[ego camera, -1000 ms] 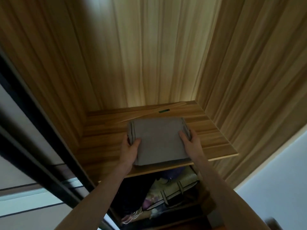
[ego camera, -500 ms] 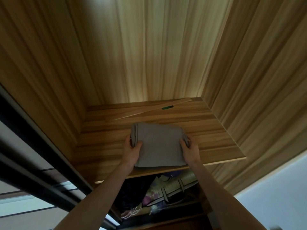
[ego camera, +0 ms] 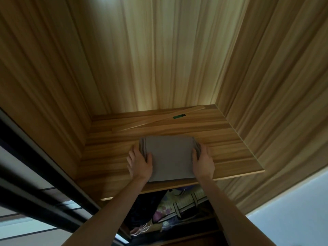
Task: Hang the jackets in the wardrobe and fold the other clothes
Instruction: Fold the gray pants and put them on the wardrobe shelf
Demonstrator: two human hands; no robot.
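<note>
A folded grey garment (ego camera: 170, 157) lies flat on a wooden wardrobe shelf (ego camera: 230, 153), its near edge close to the shelf's front edge. My left hand (ego camera: 140, 163) holds the garment's left side, thumb on top and fingers along the edge. My right hand (ego camera: 203, 161) holds the right side the same way, thumb on top and fingers wrapped at the folded edge.
A loose wooden strip (ego camera: 156, 119) with a green label (ego camera: 179, 116) lies at the back of the shelf. Below the shelf sit a patterned bag (ego camera: 182, 205) and dark clothes (ego camera: 142, 210). Wood panels close in left, back and right. A dark sliding-door frame (ego camera: 35, 192) runs at the left.
Both hands have pushed the grey garment a little further onto the shelf, and the view has shifted slightly.
</note>
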